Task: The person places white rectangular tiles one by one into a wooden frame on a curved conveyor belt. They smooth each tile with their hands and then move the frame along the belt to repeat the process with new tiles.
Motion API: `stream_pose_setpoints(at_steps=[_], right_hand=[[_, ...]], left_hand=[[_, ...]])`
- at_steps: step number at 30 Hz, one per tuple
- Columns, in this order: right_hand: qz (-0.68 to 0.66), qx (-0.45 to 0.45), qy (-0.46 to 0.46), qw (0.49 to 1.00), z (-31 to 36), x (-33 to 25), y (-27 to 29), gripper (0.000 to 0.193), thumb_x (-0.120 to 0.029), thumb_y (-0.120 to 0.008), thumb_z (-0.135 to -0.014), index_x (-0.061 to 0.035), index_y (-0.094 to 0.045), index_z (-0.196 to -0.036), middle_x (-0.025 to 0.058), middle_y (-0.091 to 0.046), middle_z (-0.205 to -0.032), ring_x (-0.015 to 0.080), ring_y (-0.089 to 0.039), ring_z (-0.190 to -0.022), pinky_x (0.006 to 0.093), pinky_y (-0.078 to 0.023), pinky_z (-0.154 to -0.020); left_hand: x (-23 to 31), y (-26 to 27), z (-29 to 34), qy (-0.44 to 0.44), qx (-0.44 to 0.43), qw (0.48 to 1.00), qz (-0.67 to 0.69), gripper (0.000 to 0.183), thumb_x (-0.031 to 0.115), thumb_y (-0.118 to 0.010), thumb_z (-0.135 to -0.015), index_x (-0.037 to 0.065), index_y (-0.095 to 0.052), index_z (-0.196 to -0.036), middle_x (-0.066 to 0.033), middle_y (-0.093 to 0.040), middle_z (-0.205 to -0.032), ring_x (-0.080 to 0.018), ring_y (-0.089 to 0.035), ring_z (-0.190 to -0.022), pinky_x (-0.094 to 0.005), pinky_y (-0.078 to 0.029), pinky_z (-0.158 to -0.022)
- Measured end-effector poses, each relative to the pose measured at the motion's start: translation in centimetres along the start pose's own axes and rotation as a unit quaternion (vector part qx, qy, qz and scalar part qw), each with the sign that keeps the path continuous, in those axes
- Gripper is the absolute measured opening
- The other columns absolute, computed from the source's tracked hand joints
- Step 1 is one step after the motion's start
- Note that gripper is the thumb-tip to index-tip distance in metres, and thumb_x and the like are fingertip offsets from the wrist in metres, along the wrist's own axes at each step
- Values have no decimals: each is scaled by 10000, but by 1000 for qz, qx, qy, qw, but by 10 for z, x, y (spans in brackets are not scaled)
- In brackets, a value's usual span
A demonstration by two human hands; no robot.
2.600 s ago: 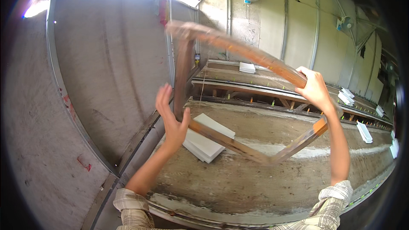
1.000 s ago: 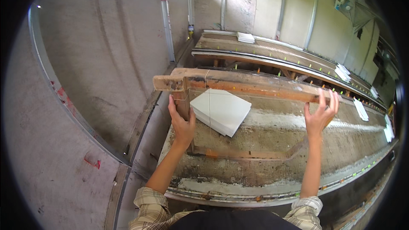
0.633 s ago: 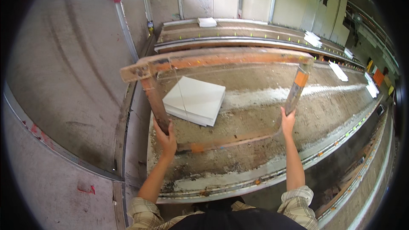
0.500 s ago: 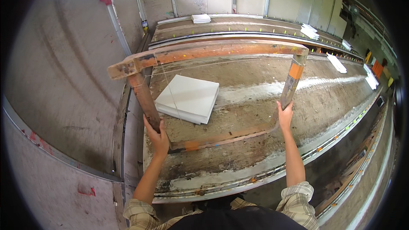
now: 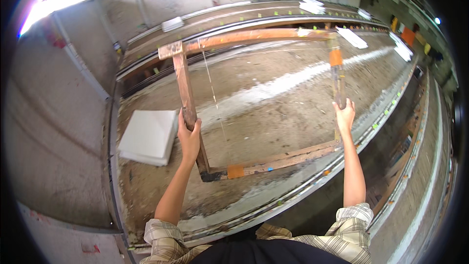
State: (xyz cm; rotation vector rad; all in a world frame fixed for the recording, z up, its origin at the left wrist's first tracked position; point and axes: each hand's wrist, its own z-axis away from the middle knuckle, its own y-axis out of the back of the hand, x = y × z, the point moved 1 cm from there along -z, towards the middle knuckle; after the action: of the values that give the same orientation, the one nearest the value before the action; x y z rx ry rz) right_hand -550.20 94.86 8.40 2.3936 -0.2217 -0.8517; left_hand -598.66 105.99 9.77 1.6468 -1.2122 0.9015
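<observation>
Between my two hands I hold a large rectangular wooden frame (image 5: 185, 84), open in the middle, over a long worktable. Its wood is stained, with orange tape on the right and near sides. A thin string runs down inside it near the left side. My left hand (image 5: 189, 134) is closed round the left bar. On the right bar, my right hand (image 5: 345, 116) is closed as well, low down. A stack of white square sheets (image 5: 148, 137) lies on the table to the left of the frame, apart from it.
The long worktable (image 5: 293, 83) has a stained brown top with a white streak. Behind it runs a second table (image 5: 234, 14) bearing white stacks (image 5: 311, 6). More white sheets (image 5: 351, 38) lie farther right. A grey wall panel (image 5: 58, 117) stands at the left; another table (image 5: 415, 190) is at the right.
The view has turned to the right. The frame has shifted right relative to the stack of white sheets, which no longer shows through its opening. Both hands keep their hold.
</observation>
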Motion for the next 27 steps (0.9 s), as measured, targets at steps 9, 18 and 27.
stream_pose_setpoints(at_steps=[9,18,27], right_hand=[[27,-114,-54,992,-18,87,-33,515,-109,-793,-613,49,-582,-1055,220,-564,-1006,360,-569,-948,403,-469,-825],[85,-173,-38,981,-17,112,-50,471,-96,-753,-663,0,-573,-1087,204,-543,-1039,376,-557,-953,416,-461,-836],[-299,-390,99,865,42,-147,-60,346,-139,-628,-826,-75,-525,-1150,110,-475,-1133,209,-549,-952,345,-452,-859]], left_hand=[[-34,-103,-4,149,-80,971,-172,513,82,-606,-794,-80,-429,-1247,-210,-609,-1025,-281,-603,-861,-375,-462,-760],[-41,-114,8,106,-151,953,-239,579,118,-625,-802,-35,-392,-1310,-250,-535,-1193,-338,-527,-1104,-387,-419,-913],[-39,56,36,109,-114,987,-25,512,197,-572,-859,18,-399,-1306,-167,-500,-1282,-264,-480,-1175,-366,-379,-979]])
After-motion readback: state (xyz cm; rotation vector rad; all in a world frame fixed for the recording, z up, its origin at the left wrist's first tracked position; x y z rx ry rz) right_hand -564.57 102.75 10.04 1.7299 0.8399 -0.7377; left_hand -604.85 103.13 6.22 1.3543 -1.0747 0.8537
